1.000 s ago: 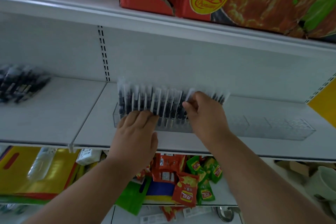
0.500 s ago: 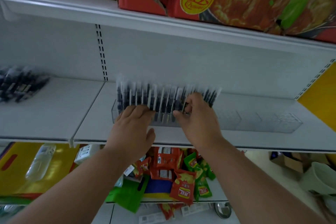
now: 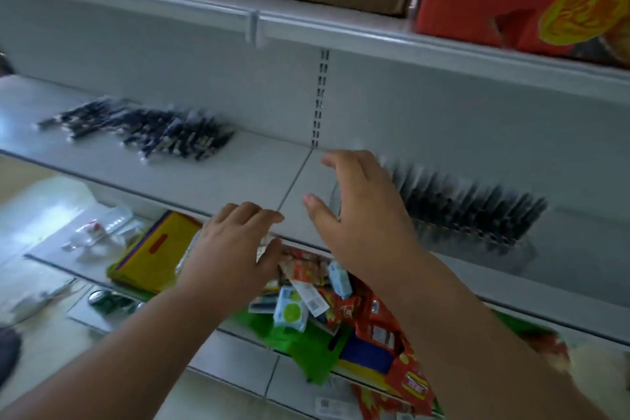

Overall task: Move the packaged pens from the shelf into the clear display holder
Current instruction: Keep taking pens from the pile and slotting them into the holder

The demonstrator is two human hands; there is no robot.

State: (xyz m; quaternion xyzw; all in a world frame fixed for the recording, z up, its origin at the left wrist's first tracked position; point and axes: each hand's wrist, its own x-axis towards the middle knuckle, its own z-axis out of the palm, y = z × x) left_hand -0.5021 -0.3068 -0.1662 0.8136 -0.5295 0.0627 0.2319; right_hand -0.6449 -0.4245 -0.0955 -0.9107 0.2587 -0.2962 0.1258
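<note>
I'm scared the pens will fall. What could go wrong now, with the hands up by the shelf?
The right hand hangs open beside the row of pens standing in the clear holder; a bump might tip some over. The loose pile of packaged pens lies apart to the left, so a hurried grab across the shelf could scatter it. The left hand is empty at the shelf's front edge.

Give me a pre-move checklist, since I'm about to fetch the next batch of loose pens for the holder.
1. Left hand free: ok, holds nothing.
2. Right hand free: ok, fingers spread.
3. Loose packaged pens left on the shelf: ok, pile at left.
4. Path to the pile: ok, bare shelf between.
5. Room in clear display holder: cannot tell, blurred.
6. Pens in holder upright: ok, slightly leaning.
</note>
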